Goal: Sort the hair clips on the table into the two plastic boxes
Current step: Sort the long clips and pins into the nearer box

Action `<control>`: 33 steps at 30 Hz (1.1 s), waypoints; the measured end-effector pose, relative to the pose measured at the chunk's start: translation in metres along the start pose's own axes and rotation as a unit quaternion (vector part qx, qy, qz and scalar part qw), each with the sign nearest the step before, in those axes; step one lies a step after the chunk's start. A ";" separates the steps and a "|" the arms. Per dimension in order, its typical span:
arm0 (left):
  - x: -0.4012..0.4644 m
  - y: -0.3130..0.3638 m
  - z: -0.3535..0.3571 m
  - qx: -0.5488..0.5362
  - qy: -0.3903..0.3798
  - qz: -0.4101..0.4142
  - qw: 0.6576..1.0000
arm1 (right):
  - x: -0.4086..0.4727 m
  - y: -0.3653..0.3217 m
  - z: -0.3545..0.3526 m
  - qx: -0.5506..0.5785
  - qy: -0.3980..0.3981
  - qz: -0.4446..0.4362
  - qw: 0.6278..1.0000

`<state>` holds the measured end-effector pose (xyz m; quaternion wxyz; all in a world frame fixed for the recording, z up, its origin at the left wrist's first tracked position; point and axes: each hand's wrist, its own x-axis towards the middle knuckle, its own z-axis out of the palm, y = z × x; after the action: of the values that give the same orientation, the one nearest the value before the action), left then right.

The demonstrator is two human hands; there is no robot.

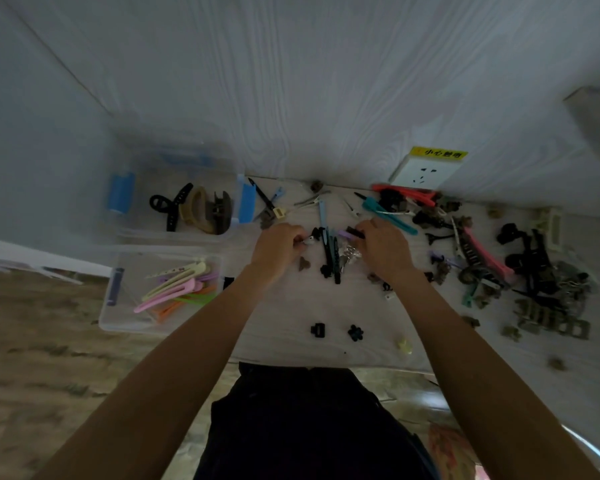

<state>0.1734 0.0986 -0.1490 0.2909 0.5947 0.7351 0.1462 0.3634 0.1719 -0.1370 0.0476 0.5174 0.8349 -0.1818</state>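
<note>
1. Nearest us, small black claw clips (318, 331) lie loose; we could overlook them.
2. Left hand (277, 247) pinches a small pale clip (308, 240); right hand (383, 249) grips a black clip (355, 232).
3. Duckbill clips fill the near box (160, 327), claw clips the far box (174, 233); misfiling is the risk.

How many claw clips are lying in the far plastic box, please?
3: a black one on the left, a tan one in the middle, a dark brown one on the right. Smaller ones could be hidden.
</note>
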 end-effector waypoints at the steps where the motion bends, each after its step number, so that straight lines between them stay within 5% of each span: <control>1: 0.001 -0.001 0.000 0.016 0.005 0.007 1.000 | 0.000 0.001 0.000 -0.003 -0.006 -0.002 1.000; 8: -0.005 -0.003 0.000 0.159 0.012 0.019 0.987 | 0.004 -0.002 -0.001 -0.063 -0.019 0.006 0.998; 17: -0.013 -0.011 0.006 0.165 0.051 0.009 0.985 | -0.005 0.000 0.007 -0.107 0.022 0.003 0.994; 22: -0.010 -0.006 0.007 0.157 0.056 0.009 0.986 | -0.012 0.000 0.001 -0.004 0.059 0.062 0.996; 26: -0.020 0.012 -0.004 0.040 0.065 0.101 0.992 | -0.026 -0.005 -0.009 0.127 0.081 0.101 0.983; 33: -0.085 0.026 -0.054 -0.121 0.183 0.087 0.972 | -0.055 -0.045 -0.021 0.317 0.022 0.041 0.947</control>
<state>0.1721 0.0310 -0.0703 0.2069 0.5803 0.6979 0.3652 0.3514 0.1152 -0.0917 -0.1298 0.5434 0.7132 -0.4233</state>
